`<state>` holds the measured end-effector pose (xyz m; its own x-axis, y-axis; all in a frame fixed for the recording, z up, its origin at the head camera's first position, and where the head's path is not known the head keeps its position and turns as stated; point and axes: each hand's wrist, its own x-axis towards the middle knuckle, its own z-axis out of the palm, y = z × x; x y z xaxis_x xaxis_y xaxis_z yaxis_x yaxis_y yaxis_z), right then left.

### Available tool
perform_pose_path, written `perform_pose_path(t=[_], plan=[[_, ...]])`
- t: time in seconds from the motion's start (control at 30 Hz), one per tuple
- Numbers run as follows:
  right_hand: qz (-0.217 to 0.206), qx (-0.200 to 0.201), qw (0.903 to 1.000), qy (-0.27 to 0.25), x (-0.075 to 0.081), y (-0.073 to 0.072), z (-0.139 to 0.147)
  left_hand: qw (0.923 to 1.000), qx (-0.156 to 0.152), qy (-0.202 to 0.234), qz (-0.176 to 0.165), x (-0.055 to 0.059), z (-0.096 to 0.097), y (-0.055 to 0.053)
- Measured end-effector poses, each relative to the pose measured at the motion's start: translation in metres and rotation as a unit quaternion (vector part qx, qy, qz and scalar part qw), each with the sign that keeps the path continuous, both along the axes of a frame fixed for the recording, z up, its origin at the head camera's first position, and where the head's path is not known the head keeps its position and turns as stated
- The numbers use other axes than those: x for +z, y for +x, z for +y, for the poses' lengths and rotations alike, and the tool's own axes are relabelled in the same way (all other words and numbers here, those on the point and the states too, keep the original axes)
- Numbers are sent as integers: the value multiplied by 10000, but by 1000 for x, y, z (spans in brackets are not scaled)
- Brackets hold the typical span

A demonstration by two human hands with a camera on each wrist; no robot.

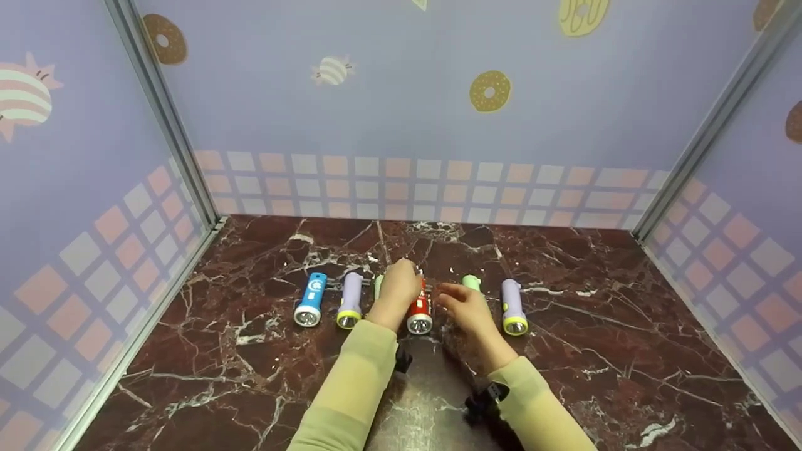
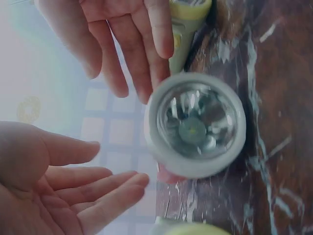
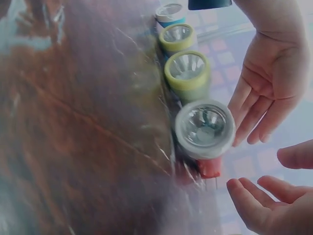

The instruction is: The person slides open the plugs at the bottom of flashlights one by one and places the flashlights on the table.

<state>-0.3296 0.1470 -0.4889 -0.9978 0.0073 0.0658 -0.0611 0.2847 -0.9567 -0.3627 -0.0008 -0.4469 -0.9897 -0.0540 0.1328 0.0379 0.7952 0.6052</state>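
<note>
While the lavender-blue left wall (image 1: 62, 169), printed with a striped candy (image 1: 25, 94) over pink and white checks (image 1: 111, 224), borders the left side, a grey left post (image 1: 169, 125) stands in the far corner. Rightward stretches the far wall (image 1: 401, 119), with doughnuts (image 1: 490, 91) printed above the same checks. Below lies the dark red marble surface (image 1: 207, 351), crossed by pale veins and glossy toward its near middle.

On this surface, flashlights lie in a row, lenses facing the near side. Leftmost is a blue flashlight (image 1: 311, 297) with a white rim; next to it is a left purple flashlight (image 1: 351, 297) with a yellow rim. A left green flashlight (image 1: 378, 283) is largely hidden by the left hand (image 1: 399, 288). That hand is over the far part of the red flashlight (image 1: 419, 307), mid-row; its fingers are released, loosely extended, grasping nothing. Just right of the red flashlight is the right hand (image 1: 467, 307), fingers likewise released and slightly bent, partly covering a right green flashlight (image 1: 472, 282). Rightmost is a right purple flashlight (image 1: 512, 300), well apart from the right wall (image 1: 752, 144). Between that wall and the far one runs a grey right post (image 1: 707, 125). Pale green sleeves (image 1: 351, 376) cover both forearms on the near side.
</note>
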Motion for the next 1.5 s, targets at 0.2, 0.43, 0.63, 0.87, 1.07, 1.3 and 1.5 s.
perform_pose_path(t=[0.2,0.43,0.63,0.87,1.07,1.3,1.5], plan=[[-55,-162,9996,-207,7,2,9,9981,-226,543,178,-3,10,-2],[-96,-383,9970,-664,10,-2,24,9902,-399,1336,-42,-3,23,-1],[-75,-573,9958,-715,10,-6,37,9862,-581,1528,-275,-6,34,-1],[-53,-957,9946,-406,8,-9,46,9859,-553,1473,-573,-14,50,1],[-124,-974,9939,-492,2,-11,50,9853,-551,1507,-592,-20,62,1],[-360,-933,9945,-300,-3,-12,52,9812,-467,1717,-743,-27,72,3],[-605,-741,9951,-269,-8,-12,53,9780,-557,1829,-838,-33,75,3]])
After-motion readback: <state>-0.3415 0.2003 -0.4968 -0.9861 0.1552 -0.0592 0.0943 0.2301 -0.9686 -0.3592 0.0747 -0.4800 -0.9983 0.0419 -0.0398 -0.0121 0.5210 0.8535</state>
